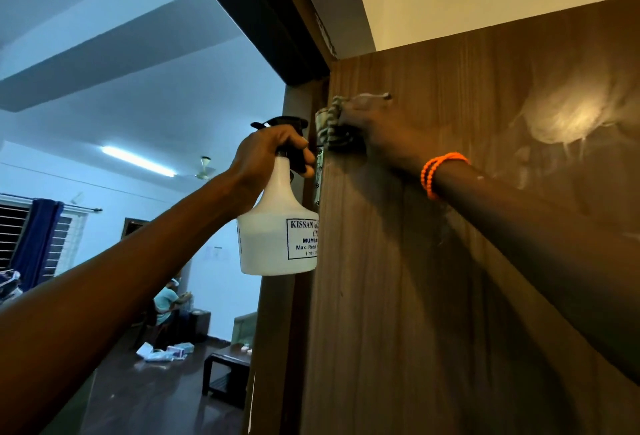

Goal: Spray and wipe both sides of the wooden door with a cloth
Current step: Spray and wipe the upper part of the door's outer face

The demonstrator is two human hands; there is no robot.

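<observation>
Beyond the open doorway lies a dim, blue-lit room with a tube light (138, 161) on the far wall, a ceiling fan (205, 171), a curtained window (34, 237) and a seated person (168, 301) well back near a low bench (225, 375). The wooden door (433, 278) fills the right of the view, swung open, its hinge edge toward the frame.

The right hand (374, 129) is clamped on a bunched cloth (334, 126), pressing it to the door's upper corner beside the hinge (318, 175). The left hand (270, 154) is wrapped round the neck of a white spray bottle (273, 230), fingers curled at the black trigger, holding it just beside the door's edge. An orange bead bracelet (438, 175) sits on the right wrist.

Risks from here, as I judge them: the cloth is working right at the hinge gap, so if the door swings, cloth or fingers could be pinched between door and frame. The bottle hangs close to the edge and could knock against it. The nozzle appears to face the hinge, not the panel, so a squeeze would wet metal and might run down the jamb. A pale smeared patch (568, 112) higher on the panel suggests streaks could dry if left unwiped. The door's other face is out of sight, so its state cannot be told.
</observation>
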